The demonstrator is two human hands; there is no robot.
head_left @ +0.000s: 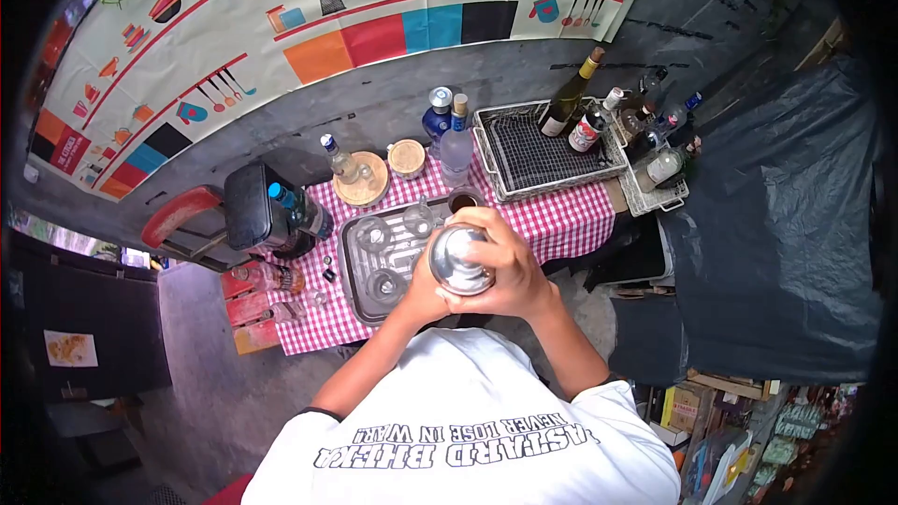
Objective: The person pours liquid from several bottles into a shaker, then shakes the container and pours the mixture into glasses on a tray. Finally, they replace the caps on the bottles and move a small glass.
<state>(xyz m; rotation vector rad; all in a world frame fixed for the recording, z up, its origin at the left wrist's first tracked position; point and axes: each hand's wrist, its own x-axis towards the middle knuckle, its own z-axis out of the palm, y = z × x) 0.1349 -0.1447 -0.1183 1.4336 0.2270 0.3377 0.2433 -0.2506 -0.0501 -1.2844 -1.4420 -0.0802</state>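
A shiny metal shaker (460,260) is held upright in front of my chest, its rounded top toward the camera. My left hand (426,295) wraps round its left side. My right hand (513,266) grips it from the right, with fingers over its top. Beyond and below the shaker lies a dark metal tray (354,282) with several clear glasses, one of them a glass (372,234) at its back left. A cup of dark liquid (463,199) stands just behind my hands.
A checkered cloth (572,224) covers the table. At the back stand a blue bottle (438,117), a clear bottle (456,154) and wooden coasters (361,180). A wire basket (514,154) with bottles is at right; a black container (251,206) is at left.
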